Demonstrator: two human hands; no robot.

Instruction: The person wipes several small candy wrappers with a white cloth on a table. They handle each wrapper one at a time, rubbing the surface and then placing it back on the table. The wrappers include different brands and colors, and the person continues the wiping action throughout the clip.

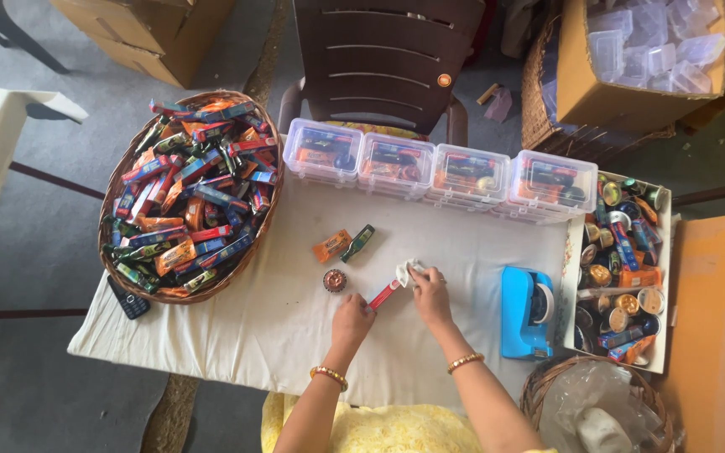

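Mid-desk (279,335), on the white cloth: left hand (352,317) closed round the lower end of a slim red stick-like pack (384,294), right hand (430,295) pinched shut on the small white wrap (408,270) at its top end. The pack looks light and stiff enough to hold by one end; the wrap looks thin and soft, likely to crumple or slip — best taken by fingertips, close to where it meets the stick. Nearby lie an orange sachet (330,246), a small dark green bottle (357,242) and a round tin (335,280), all apart from both hands.
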